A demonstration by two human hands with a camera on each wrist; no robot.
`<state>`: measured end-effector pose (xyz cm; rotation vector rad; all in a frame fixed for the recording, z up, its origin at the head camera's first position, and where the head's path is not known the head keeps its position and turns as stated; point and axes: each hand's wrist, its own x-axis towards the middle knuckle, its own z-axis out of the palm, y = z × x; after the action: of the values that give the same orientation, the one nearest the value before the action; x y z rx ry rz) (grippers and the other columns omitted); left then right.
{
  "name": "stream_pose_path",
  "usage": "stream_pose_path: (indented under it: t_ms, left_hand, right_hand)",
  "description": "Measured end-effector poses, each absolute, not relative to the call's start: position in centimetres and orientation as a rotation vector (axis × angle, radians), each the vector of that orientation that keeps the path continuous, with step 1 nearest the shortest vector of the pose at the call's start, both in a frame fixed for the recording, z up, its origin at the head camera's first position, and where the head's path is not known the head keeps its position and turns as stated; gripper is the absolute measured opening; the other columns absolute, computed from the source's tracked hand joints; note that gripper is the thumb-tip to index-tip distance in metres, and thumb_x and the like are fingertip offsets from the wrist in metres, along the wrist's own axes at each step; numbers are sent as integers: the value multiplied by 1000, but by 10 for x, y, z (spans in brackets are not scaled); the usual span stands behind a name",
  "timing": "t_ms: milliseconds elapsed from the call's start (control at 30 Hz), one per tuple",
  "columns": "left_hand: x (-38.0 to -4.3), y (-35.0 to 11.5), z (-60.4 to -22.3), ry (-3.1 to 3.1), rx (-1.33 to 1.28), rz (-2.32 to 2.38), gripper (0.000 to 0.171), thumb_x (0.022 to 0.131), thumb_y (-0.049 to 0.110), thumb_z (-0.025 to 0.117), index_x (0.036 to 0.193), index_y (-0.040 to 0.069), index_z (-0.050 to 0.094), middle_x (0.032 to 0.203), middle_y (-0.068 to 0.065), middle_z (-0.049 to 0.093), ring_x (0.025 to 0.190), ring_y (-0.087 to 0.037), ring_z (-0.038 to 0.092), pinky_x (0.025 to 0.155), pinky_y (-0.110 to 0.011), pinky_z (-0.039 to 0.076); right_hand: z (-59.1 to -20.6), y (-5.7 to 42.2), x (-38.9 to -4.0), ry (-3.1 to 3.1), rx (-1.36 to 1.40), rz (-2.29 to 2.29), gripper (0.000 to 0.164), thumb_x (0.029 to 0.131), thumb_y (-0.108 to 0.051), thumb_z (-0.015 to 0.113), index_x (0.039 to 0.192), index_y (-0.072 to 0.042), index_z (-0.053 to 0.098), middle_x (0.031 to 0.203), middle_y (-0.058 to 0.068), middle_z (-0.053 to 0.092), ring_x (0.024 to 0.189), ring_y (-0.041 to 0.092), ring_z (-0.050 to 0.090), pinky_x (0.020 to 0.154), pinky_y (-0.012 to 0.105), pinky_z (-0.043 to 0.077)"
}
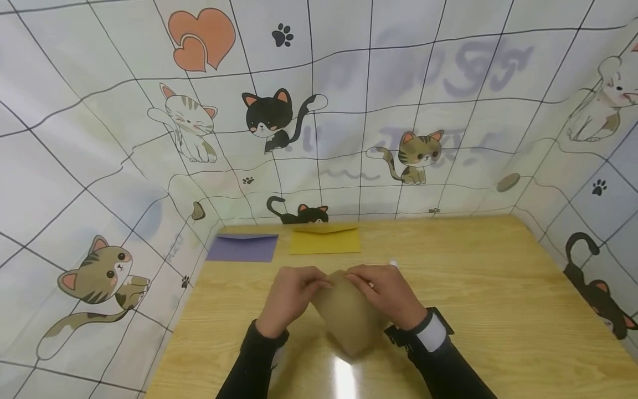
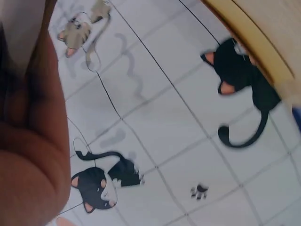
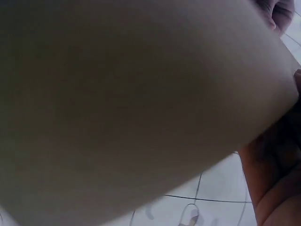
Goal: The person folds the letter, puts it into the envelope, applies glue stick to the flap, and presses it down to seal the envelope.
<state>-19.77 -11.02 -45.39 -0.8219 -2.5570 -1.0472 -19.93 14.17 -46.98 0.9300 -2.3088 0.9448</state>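
Note:
A piece of brown paper (image 1: 346, 316) is tilted up over the near middle of the table, one corner pointing down towards me. My left hand (image 1: 296, 296) pinches its upper left edge between thumb and fingers. On the other side of the top corner, my right hand (image 1: 386, 291) pinches the paper, close beside the left. Most of the right wrist view is filled by the paper's broad, plain face (image 3: 141, 108), with part of the right hand (image 3: 277, 183) at its edge. The left wrist view shows only the left hand (image 2: 33, 160); the paper's far side is hidden.
At the back of the wooden table (image 1: 463, 288) lie a purple envelope (image 1: 243, 249) and a yellow envelope (image 1: 324, 242), side by side. Something small and white (image 1: 393, 263) shows just beyond the right hand. A cat-patterned cloth (image 1: 344, 122) walls the back and sides.

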Motion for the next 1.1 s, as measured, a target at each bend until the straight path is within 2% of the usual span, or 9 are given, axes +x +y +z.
stream_pose_path:
  t_ms: [100, 200, 267, 467, 567, 700, 800, 1000, 1100]
  left_hand:
    - [-195, -109, -452, -2620, -800, -994, 10, 102, 24, 85, 106, 17, 90, 101, 3, 89, 89, -8, 82, 79, -27, 66]
    - [-191, -101, -450, -2555, -871, -781, 21, 104, 31, 84, 121, 18, 87, 112, 4, 89, 102, -11, 85, 87, -32, 69]
    - [-189, -95, -450, -2421, -927, -605, 24, 104, 31, 84, 124, 18, 84, 112, 4, 89, 101, -11, 85, 85, -30, 69]
    - [-191, -92, -455, -2115, -964, -413, 18, 94, 18, 90, 103, 18, 75, 82, 8, 79, 69, -6, 75, 63, -22, 61]
    - [-193, -96, -454, -2092, -982, -433, 14, 97, 18, 87, 102, 17, 74, 83, 7, 80, 69, -5, 76, 63, -21, 61]
    - [-198, -104, -454, -2032, -964, -480, 12, 104, 22, 80, 99, 14, 72, 83, 5, 80, 73, -7, 79, 66, -22, 64]
    - [-203, -111, -453, -1969, -923, -521, 18, 109, 24, 74, 96, 11, 72, 82, 2, 79, 73, -9, 80, 65, -25, 65]
    - [-212, -120, -455, -1950, -900, -499, 26, 115, 27, 67, 97, 10, 72, 84, 0, 80, 72, -10, 80, 63, -25, 64]
    - [-214, -126, -458, -1946, -832, -465, 34, 118, 32, 59, 96, 10, 71, 82, -1, 80, 67, -11, 79, 60, -26, 64]
  right_hand:
    - [-473, 138, -201, -2217, 993, 805, 6, 100, -6, 83, 104, -11, 85, 95, 0, 87, 82, 11, 82, 71, 28, 66]
    - [-473, 135, -201, -2167, 1041, 727, 5, 105, -13, 80, 102, -12, 84, 91, -1, 86, 77, 9, 81, 68, 25, 64]
    - [-472, 133, -200, -2159, 1054, 723, 6, 107, -15, 79, 104, -12, 84, 92, -1, 87, 78, 9, 81, 68, 25, 64]
    - [-461, 128, -196, -2187, 1079, 790, 4, 103, -9, 83, 105, -12, 85, 95, 0, 88, 81, 9, 83, 70, 24, 65]
    - [-456, 128, -196, -2189, 1113, 809, 6, 101, -7, 83, 105, -11, 85, 95, 0, 88, 82, 7, 82, 70, 23, 64]
    - [-458, 136, -195, -2241, 1104, 788, 4, 104, -8, 81, 103, -12, 83, 88, -5, 83, 74, 0, 71, 67, 19, 59]
    - [-466, 148, -193, -2278, 1062, 764, 4, 103, -8, 82, 102, -12, 82, 86, -6, 81, 71, -4, 64, 65, 17, 56]
    - [-474, 160, -189, -2308, 1039, 813, 5, 103, -8, 82, 105, -11, 84, 91, -4, 84, 74, -5, 67, 68, 20, 61]
    - [-479, 164, -187, -2346, 1019, 833, 7, 103, -6, 81, 105, -13, 83, 86, -7, 81, 73, -7, 65, 66, 19, 59]
